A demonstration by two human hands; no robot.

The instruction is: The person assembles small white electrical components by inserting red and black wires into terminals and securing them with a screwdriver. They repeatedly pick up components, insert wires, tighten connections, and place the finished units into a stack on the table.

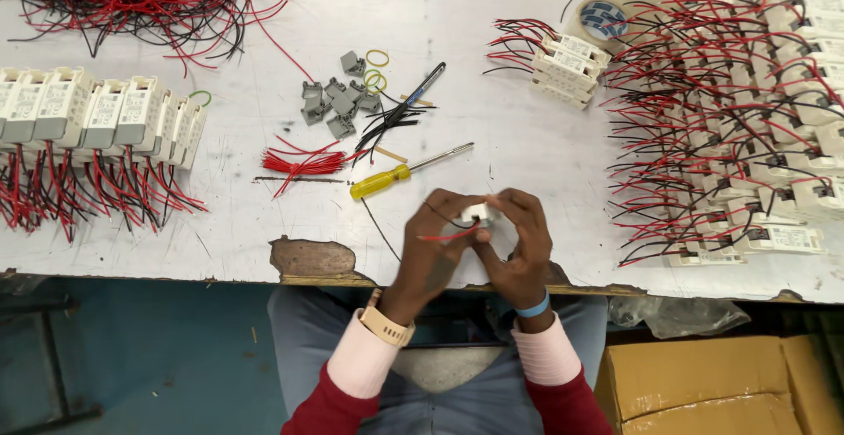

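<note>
1. A small white plastic box-shaped unit [476,213] is being held just above the near edge of the scratched white worktable [492,136], between both hands, with a thin red wire [447,236] and a thin black wire [440,215] trailing from it to the left.
2. The left hand [437,250] is grasping the unit from the left, its fingers curling up beside the wires; a beige watch is sitting on that wrist.
3. The right hand [520,243] is pinching the unit from the right and above, its fingertips closing over the top; a light blue band is circling that wrist.
4. A yellow-handled screwdriver [404,172] is lying slantwise just beyond the hands, its metal shaft pointing up to the right.
5. A short bundle of red wires [303,163] is lying to the left of the screwdriver, and a loose bunch of black wires with a dark pen [413,101] is lying behind it.
6. A cluster of small grey plastic clips [337,101] is sitting farther back, with yellow-green rubber bands [376,70] beside it.
7. A row of white units with red and black leads [97,118] is standing at the far left.
8. A small stack of the same units [567,70] is resting beyond the hands to the right, and many more [765,136] are covering the right end.
9. A brown cardboard box [703,382] is sitting below the table edge at the right.
</note>
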